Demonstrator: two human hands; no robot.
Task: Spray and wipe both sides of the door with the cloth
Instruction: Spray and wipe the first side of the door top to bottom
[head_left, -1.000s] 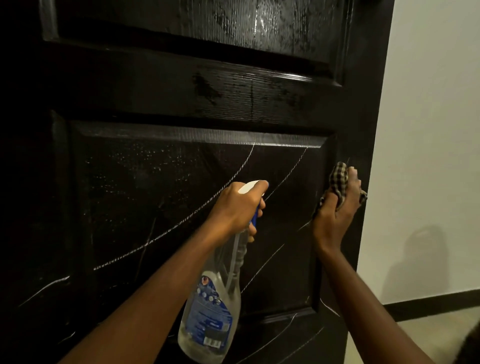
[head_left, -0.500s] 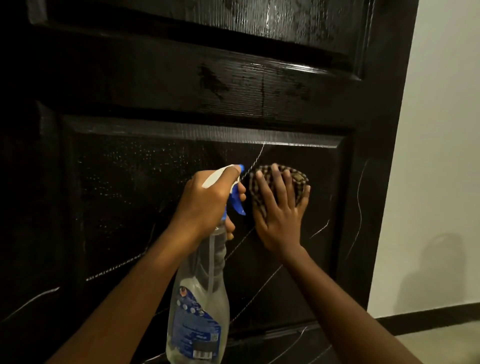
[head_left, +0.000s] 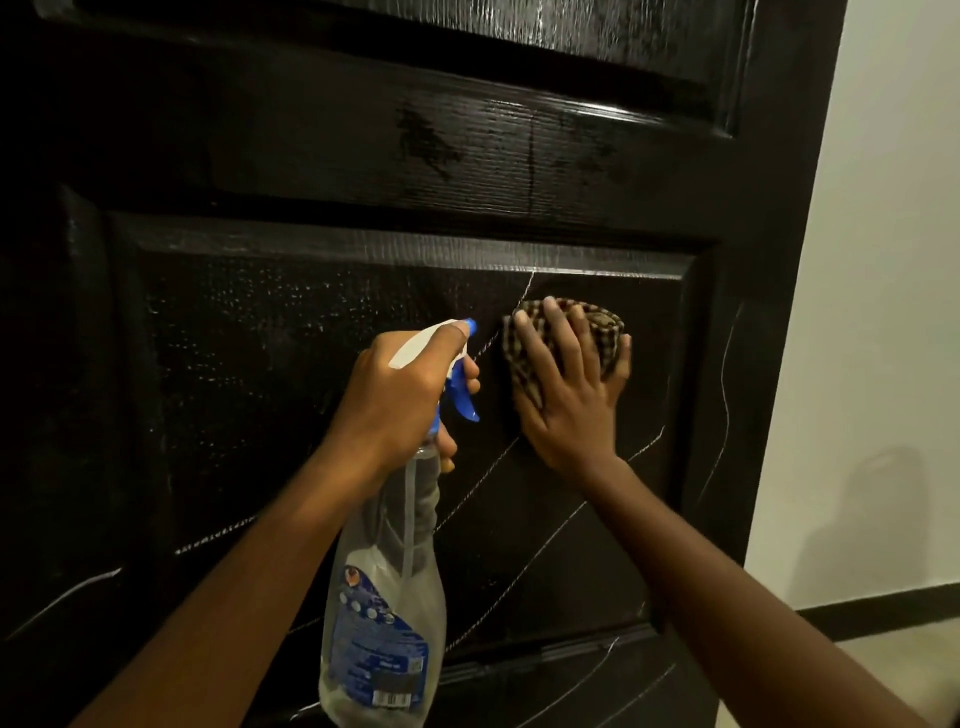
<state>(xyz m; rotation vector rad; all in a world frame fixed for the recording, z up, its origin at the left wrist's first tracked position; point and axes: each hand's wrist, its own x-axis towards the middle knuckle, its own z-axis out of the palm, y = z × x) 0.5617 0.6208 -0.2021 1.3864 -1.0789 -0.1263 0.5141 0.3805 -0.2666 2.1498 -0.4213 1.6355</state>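
A black panelled door (head_left: 260, 395) fills most of the view, its lower panel speckled with spray droplets on the left and crossed by thin white streaks. My left hand (head_left: 400, 400) grips the neck of a clear spray bottle (head_left: 384, 613) with a blue trigger and blue label, nozzle facing the door. My right hand (head_left: 571, 395) presses a bunched brown checked cloth (head_left: 597, 325) flat against the lower panel, fingers spread over it, just right of the bottle's nozzle.
The door's right edge (head_left: 779, 364) stands against a white wall (head_left: 883, 312). A dark skirting board (head_left: 883, 608) runs along the wall's foot above a pale floor (head_left: 893, 654). A shadow falls on the wall low at the right.
My right hand slid the cloth from the door's right edge leftward onto the lower panel, beside the nozzle. In the last half second both hands barely moved.
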